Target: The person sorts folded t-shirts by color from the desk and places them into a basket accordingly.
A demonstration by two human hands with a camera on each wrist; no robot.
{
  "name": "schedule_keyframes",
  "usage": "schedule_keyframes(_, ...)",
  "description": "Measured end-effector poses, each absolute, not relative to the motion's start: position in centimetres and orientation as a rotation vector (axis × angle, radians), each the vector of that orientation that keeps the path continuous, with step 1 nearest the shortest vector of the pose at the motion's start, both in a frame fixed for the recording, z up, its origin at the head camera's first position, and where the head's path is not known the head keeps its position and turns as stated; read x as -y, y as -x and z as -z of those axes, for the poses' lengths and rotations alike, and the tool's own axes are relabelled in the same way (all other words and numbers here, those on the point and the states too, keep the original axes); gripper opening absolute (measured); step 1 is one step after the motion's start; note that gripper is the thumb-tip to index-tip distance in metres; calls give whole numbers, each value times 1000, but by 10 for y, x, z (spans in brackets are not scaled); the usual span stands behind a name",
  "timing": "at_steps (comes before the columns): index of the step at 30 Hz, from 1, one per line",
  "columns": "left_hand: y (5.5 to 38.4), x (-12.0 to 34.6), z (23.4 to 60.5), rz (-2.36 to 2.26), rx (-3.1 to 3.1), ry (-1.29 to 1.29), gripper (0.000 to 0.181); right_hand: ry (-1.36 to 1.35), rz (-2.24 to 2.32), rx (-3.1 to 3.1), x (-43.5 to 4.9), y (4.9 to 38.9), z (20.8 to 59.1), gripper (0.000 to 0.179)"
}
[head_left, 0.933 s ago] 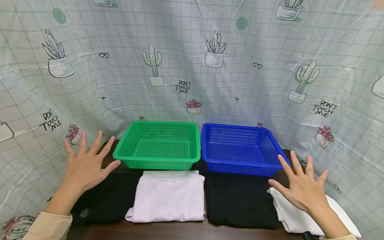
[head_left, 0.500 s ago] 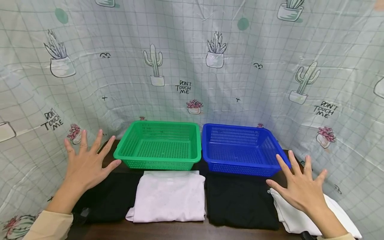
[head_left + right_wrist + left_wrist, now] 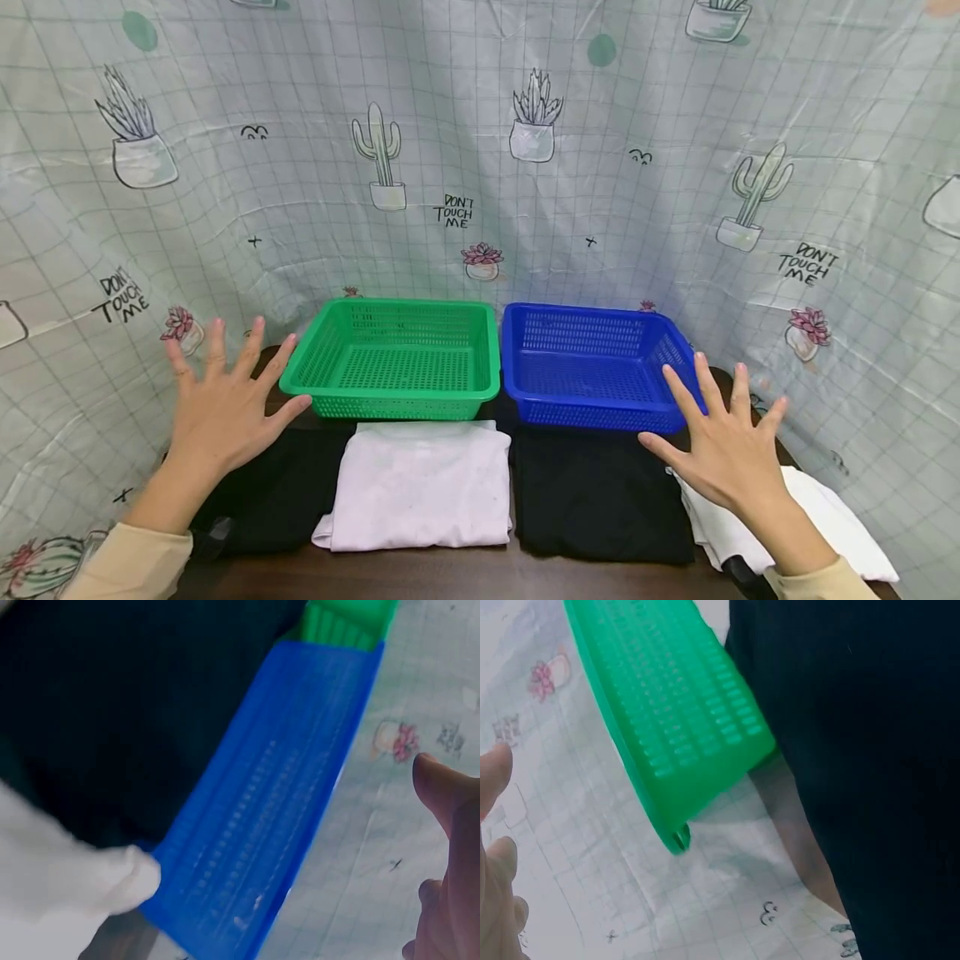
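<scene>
My left hand is held with fingers spread over the folded black cloth at the far left, holding nothing. My right hand is likewise spread, above the folded white cloth at the far right, its fingertips overlapping the blue basket in the head view. Between the hands lie a folded white cloth and a second folded black cloth. Behind the cloths stand a green plastic basket and a blue plastic basket, side by side with nothing in them.
A dark brown wooden table bears everything, its front strip showing before the cloths. Right behind the baskets hangs a pale curtain printed with cacti, which also closes in both sides. Dark straps sit at the wrists.
My right hand has moved left and slightly up, further over the blue basket's corner. The left hand has shifted slightly right. Cloths and baskets stay in place; the head view tilts slightly.
</scene>
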State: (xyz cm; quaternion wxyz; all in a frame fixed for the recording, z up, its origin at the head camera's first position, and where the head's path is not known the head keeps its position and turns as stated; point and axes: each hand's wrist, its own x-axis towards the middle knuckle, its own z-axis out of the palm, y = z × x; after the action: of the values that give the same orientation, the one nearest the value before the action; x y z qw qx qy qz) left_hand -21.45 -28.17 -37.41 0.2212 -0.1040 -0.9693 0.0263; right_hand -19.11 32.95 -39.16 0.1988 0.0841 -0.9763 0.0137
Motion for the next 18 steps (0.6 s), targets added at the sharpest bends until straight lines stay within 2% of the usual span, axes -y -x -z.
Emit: schedule_keyframes(18,201,252,380,205,2636,438,93,-406,-386,2860,-252,191,384,99)
